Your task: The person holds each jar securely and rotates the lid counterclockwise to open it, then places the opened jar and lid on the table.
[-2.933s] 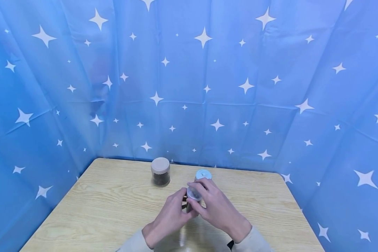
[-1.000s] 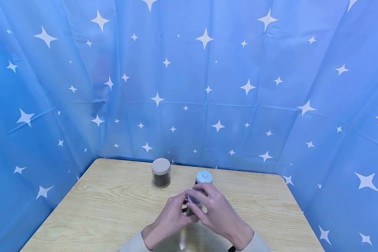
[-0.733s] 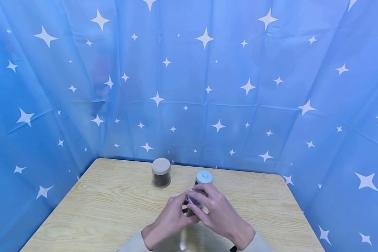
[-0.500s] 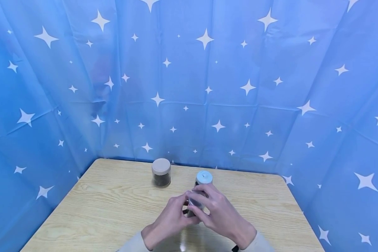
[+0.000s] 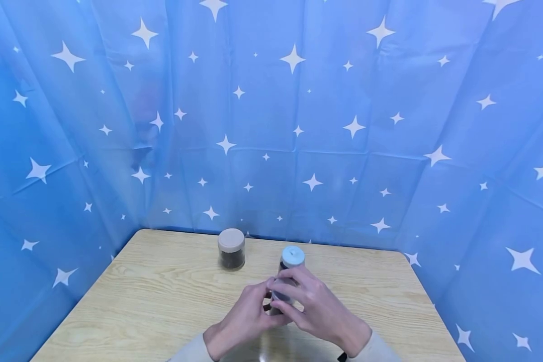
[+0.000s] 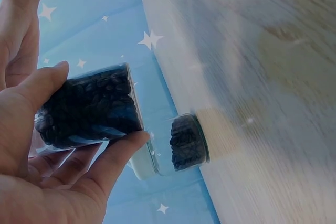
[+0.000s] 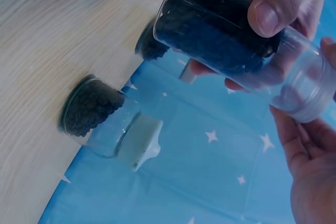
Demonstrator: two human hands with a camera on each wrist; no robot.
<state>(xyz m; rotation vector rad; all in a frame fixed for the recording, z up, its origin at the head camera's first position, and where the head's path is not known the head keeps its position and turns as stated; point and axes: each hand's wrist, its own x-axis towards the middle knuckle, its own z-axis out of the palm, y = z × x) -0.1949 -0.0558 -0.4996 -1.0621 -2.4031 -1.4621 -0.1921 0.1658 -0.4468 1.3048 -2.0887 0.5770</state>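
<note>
In the head view my left hand [image 5: 244, 317] holds a clear jar [image 5: 277, 307] near the middle of the table. The left wrist view shows its thumb and fingers wrapped round the jar [image 6: 92, 107], which is packed with dark beans. My right hand [image 5: 319, 306] has its thumb and fingers round the jar's pale, see-through lid [image 7: 310, 90], at the end above the beans. The lid is on the jar's mouth; whether it is loose I cannot tell. Just beyond the hands stands a second jar with a light blue lid [image 5: 293, 256], its lower part hidden by my right hand.
A third jar [image 5: 231, 249], with a beige lid and dark contents, stands further left near the table's back edge. The wooden table [image 5: 154, 291] is bordered by a blue curtain [image 5: 271, 110] with white stars at the back and sides.
Both hands and the jar have shifted slightly toward me. The right hand has moved a little right and its fingers have changed position round the lid. The other jars stand where they were.
</note>
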